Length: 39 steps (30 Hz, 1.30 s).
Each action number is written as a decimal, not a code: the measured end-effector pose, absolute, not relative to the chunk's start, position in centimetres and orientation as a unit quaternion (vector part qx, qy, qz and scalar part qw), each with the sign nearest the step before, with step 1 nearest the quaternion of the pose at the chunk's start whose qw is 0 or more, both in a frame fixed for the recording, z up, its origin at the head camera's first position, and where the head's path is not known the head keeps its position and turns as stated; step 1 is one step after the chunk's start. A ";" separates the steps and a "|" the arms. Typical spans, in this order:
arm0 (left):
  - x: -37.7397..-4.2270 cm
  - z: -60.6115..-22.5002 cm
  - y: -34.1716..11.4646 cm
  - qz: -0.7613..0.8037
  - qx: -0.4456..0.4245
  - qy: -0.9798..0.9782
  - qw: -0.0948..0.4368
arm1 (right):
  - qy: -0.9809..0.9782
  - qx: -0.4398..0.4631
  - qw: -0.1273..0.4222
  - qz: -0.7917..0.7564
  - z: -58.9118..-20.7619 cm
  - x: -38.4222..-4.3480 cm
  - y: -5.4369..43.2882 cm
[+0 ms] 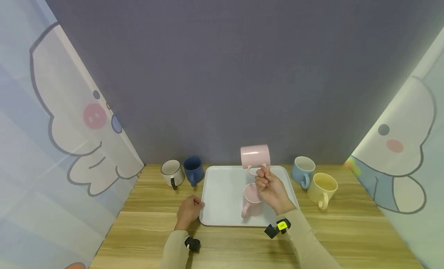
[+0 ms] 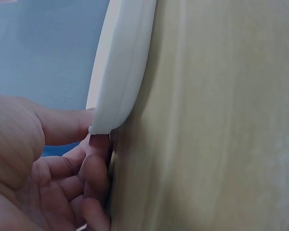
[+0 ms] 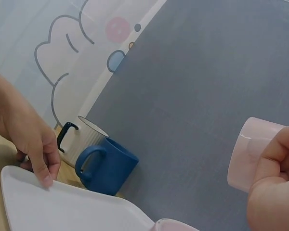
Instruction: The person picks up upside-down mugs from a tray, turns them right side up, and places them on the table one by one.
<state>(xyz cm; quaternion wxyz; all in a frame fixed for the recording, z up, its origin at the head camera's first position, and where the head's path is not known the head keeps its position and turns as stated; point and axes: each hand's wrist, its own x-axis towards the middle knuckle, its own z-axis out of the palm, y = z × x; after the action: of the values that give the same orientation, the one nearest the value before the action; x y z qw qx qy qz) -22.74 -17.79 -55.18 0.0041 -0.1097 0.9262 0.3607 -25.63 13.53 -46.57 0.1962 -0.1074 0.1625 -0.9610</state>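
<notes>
"Hands first: what is the right hand [image 1: 272, 190] doing?"

"It is pinching the handle of a raised pink mug [image 1: 254, 156], fingers curled in, and holding it sideways in the air, above the white tray [image 1: 222, 195]."

"And the left hand [image 1: 189, 212]?"

"That one is gripping the tray's left edge near the front corner, thumb resting on the rim, fingers curling below."

"What is standing on the tray?"

"An upright pink mug [image 1: 256, 209], toward the right side, its handle pointing at the person."

"And farther out?"

"A black-handled white mug [image 1: 177, 178] and a dark blue mug [image 1: 194, 170] are standing side by side left of the tray; a light blue mug [image 1: 301, 172] and a yellow mug [image 1: 318, 193] are standing close together on its right. The wood-grain worktop [image 1: 225, 246] is carrying them, and a grey panel [image 1: 208, 68] is rising behind."
</notes>
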 end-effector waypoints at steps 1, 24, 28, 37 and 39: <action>-22.7 -55.1 -17.8 0.362 -0.110 0.926 0.002 | 0.159 -0.108 0.197 -0.961 -46.6 -25.6 13.5; -23.1 -47.7 -8.1 0.717 0.002 0.697 -0.009 | 0.128 -0.162 0.229 -0.951 -46.8 -24.6 11.1; -23.2 -46.6 -6.8 0.734 0.019 0.679 0.016 | 0.159 -0.175 0.234 -0.943 -47.0 -24.4 10.6; -23.3 -47.0 -6.1 0.839 0.015 0.536 0.095 | 0.186 -0.194 0.246 -0.931 -47.2 -23.9 10.2; -23.3 -47.1 -6.1 0.860 0.021 0.498 0.110 | 0.186 -0.194 0.252 -0.930 -47.1 -23.9 10.1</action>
<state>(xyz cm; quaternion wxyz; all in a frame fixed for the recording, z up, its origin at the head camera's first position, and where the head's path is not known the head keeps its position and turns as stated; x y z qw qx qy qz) -23.31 -6.10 -47.09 0.1099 0.0209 0.4976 0.8602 -23.88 10.12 -47.06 0.2517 -0.1936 0.1858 -0.9298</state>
